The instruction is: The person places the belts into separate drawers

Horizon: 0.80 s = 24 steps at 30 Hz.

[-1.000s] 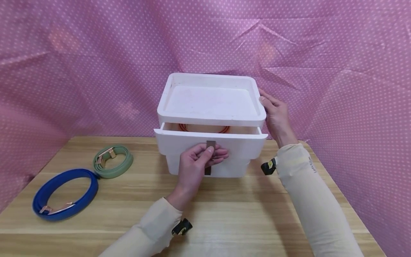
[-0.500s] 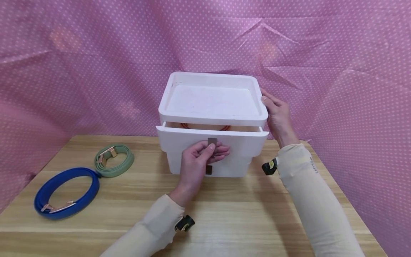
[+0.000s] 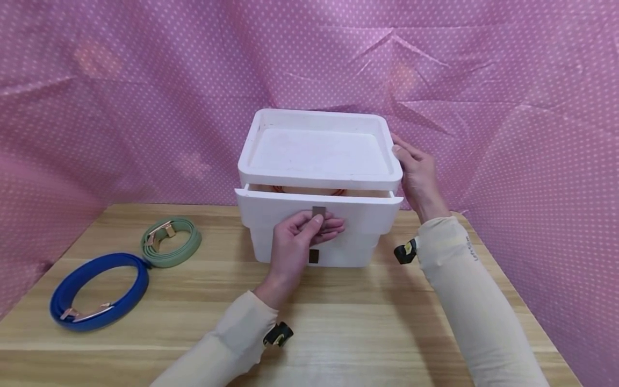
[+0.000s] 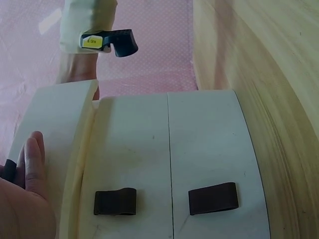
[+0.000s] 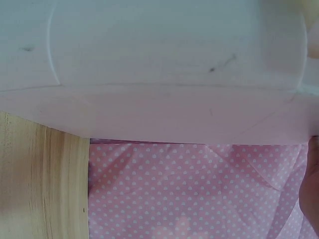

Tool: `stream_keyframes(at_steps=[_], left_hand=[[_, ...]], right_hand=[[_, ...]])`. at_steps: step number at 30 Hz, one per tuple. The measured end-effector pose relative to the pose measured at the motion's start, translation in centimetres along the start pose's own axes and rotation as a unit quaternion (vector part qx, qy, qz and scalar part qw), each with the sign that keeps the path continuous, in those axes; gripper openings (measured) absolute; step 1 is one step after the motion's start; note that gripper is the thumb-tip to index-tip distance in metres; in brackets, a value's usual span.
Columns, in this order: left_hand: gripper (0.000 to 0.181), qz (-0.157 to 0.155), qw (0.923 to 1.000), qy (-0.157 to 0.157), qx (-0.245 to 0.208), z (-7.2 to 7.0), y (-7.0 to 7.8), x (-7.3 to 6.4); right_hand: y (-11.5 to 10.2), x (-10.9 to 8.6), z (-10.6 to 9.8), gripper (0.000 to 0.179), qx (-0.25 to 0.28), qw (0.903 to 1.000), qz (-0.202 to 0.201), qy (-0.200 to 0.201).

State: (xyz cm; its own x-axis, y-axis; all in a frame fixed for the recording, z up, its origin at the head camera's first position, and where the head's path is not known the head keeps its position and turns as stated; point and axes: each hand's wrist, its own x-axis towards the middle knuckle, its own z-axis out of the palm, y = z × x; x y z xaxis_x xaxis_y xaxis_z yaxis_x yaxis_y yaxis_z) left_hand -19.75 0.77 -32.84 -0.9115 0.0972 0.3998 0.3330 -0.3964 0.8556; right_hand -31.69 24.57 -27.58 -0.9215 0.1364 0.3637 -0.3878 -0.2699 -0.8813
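Note:
A white drawer cabinet (image 3: pixel 319 180) with a tray-like top stands at the back of the wooden table. Its top drawer (image 3: pixel 261 208) is pulled partly out, and thin orange-red loops (image 3: pixel 339 192) show in the gap. My left hand (image 3: pixel 288 244) pinches the brown pull tab (image 3: pixel 318 211) on that drawer between thumb and fingers. On the cabinet's right side, my right hand (image 3: pixel 419 180) grips just under the rim, thumb at the edge; its other fingertips are hidden behind the corner. Two lower brown tabs (image 4: pixel 214 198) show in the left wrist view.
A coiled green belt (image 3: pixel 188 248) and a coiled blue belt (image 3: pixel 132 293), both with gold-coloured buckles, lie on the table (image 3: pixel 348 333) at the left. Pink dotted cloth (image 3: pixel 193 70) hangs close behind the cabinet and along both sides.
The top drawer has slid slightly back into the cabinet with my left hand on its tab. The gap is narrower and less of the loops shows. My right hand stays on the cabinet.

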Motion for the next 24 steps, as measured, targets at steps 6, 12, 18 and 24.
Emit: stream_keyframes(at_steps=[6,12,18,24], left_hand=[[0.02,-0.011,0.9998,0.004,0.016,-0.2,0.0,0.5],[0.02,-0.011,0.9995,0.007,0.027,-0.1,0.0,1.2],[0.02,-0.01,0.9996,0.014,0.023,-0.2,-0.2,1.6],[0.019,-0.011,0.9995,0.017,0.023,-0.2,-0.4,1.7]], right_hand=[[0.0,0.1,0.0,0.034,-0.001,1.0,0.001,0.001],[-0.2,0.0,0.2,0.037,0.003,1.0,0.004,0.0],[-0.2,0.2,0.2,0.038,-0.006,1.0,0.008,0.0],[0.0,0.2,0.2,0.037,-0.001,0.9999,0.014,0.009]])
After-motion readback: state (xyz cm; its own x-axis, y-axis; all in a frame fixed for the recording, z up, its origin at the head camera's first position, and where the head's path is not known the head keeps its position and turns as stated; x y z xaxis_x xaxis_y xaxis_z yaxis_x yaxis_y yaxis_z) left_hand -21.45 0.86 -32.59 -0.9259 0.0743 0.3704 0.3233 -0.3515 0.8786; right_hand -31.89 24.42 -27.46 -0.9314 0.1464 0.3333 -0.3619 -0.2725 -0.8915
